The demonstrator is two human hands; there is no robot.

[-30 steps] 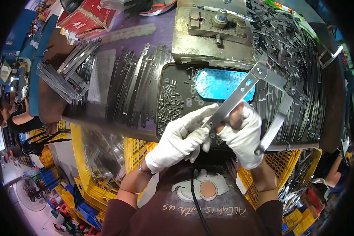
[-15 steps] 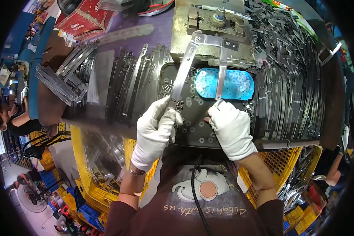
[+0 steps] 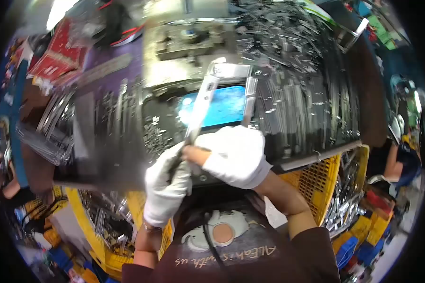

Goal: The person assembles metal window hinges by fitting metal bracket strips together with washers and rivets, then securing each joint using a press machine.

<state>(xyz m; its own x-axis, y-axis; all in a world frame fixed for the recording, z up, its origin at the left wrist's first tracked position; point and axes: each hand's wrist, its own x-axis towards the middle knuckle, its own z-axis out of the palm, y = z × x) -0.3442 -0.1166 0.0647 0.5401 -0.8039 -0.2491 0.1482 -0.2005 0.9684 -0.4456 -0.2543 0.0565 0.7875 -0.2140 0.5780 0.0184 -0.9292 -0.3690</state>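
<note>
A linkage of flat metal bars [image 3: 202, 106], joined by rivets into an angular U shape, slants up from my hands over the tray. Around the lower end of its left bar, the gloved fingers of my left hand [image 3: 165, 184] are closed. My right hand [image 3: 236, 155], also in a white glove, reaches across to that same end. Its bare fingertips press together there, and whatever they pinch is hidden. The right bar's lower end meets the back of the right glove. Behind the linkage lies a blue dish [image 3: 224, 108] of small pale washers, blurred, in a dark tray.
Loose small metal rivets [image 3: 157, 134] lie left in the tray. A metal press block [image 3: 172, 66] stands behind it. Metal strips [image 3: 311, 111] cover the right side, with a heap beyond. Yellow crates [image 3: 82, 221] flank my body below the table edge. Another person's arm [image 3: 393, 158] shows far right.
My right hand has left the right bar's lower end and moved left to my left hand at the left bar's end. The view has shifted and blurred.
</note>
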